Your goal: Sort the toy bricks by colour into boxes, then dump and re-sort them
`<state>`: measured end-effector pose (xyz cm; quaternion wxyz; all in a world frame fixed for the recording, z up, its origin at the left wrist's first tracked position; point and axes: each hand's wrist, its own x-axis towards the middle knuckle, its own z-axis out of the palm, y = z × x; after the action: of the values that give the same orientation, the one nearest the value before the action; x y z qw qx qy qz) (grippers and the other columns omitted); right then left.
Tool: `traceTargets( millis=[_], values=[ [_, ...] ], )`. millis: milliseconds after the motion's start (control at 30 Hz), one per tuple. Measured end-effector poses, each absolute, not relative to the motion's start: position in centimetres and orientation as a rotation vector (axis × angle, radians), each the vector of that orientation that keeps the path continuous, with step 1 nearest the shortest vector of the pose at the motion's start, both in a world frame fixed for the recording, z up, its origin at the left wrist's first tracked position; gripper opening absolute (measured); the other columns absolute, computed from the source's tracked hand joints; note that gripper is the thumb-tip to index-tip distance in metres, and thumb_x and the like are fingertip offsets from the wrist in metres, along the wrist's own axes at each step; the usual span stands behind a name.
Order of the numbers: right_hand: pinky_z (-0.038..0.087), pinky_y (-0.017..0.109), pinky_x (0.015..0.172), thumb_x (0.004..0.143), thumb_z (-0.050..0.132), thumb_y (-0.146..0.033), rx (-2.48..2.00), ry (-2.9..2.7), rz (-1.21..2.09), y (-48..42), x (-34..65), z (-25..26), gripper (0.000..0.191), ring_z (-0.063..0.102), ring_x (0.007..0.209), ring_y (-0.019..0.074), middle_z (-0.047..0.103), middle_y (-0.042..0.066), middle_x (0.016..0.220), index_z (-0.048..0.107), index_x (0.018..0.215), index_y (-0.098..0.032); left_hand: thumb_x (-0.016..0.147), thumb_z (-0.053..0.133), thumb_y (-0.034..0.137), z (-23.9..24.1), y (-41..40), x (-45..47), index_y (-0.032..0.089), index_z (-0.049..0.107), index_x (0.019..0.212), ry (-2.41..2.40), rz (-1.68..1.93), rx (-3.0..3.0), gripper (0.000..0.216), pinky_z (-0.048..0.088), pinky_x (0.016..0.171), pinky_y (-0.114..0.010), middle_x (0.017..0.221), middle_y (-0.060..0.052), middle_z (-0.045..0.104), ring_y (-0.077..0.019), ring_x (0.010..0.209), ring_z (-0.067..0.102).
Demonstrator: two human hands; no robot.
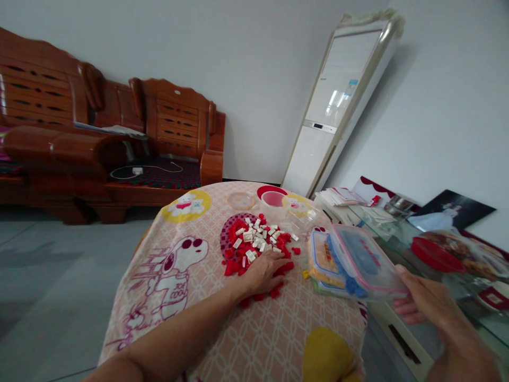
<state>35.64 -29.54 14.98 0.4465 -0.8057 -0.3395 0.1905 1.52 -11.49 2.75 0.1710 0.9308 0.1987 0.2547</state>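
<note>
My left hand (262, 271) rests over the near side of a pile of small toy building bricks, its fingers laid out on top. Most of the pile is red bricks (234, 265), with white bricks (260, 233) scattered over them. On the right, my right hand (431, 300) grips the near corner of a clear plastic container with a pink rim (358, 254), tilted above the table edge. Just left of it, a blue-rimmed clear box (320, 254) with yellow-orange contents sits on the cloth. Blue pieces (353, 286) show beside that box. A yellow brick (305, 274) lies nearby.
A patterned cloth covers the round table (222, 339). Toward its far side are a pink-white bowl (273, 199) and a clear round lid (240, 200). A glass-topped cabinet (441, 286) with a red tray (437, 254) stands right. Wooden chairs (175, 127) are behind left.
</note>
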Motion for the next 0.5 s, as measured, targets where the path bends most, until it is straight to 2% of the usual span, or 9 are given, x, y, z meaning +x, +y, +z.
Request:
traceTargets(
  millis=[133,333,400,500],
  values=[
    [0.047,0.040,0.043,0.074,0.068,-0.061,-1.941,-0.658,0.700,-29.6,34.3,15.1,0.043,0.070,0.054,0.0342,0.069,0.027,0.067,0.076,0.078,-0.019,0.086,0.062,0.033,2.7,-11.5,1.6,0.021,0.058,0.129,0.524,0.713,2.658,0.045,0.042,0.104,-0.040,0.131,-0.011,0.060,-0.0269,0.119,0.056],
    [0.050,0.040,0.045,0.075,0.069,-0.058,-1.811,-0.657,0.770,-29.4,33.9,14.7,0.039,0.071,0.059,0.0324,0.071,0.026,0.086,0.077,0.087,-0.021,0.086,0.060,0.027,3.2,-11.5,1.5,0.023,0.059,0.128,0.505,0.691,2.647,0.042,0.042,0.104,-0.040,0.129,-0.010,0.062,-0.0260,0.118,0.056],
    [0.051,0.040,0.047,0.077,0.069,-0.057,-1.783,-0.652,0.812,-29.3,33.8,14.5,0.040,0.072,0.060,0.0321,0.071,0.024,0.086,0.076,0.090,-0.021,0.085,0.059,0.023,3.4,-11.5,1.5,0.023,0.059,0.128,0.495,0.686,2.639,0.042,0.041,0.105,-0.040,0.129,-0.009,0.062,-0.0252,0.119,0.056],
    [0.052,0.042,0.047,0.077,0.068,-0.056,-1.732,-0.705,0.816,-29.2,33.7,14.5,0.039,0.070,0.056,0.0326,0.071,0.024,0.077,0.076,0.084,-0.018,0.085,0.058,0.022,3.5,-11.5,1.4,0.022,0.060,0.126,0.486,0.703,2.599,0.041,0.041,0.106,-0.039,0.129,-0.008,0.063,-0.0243,0.120,0.055]
  ],
)
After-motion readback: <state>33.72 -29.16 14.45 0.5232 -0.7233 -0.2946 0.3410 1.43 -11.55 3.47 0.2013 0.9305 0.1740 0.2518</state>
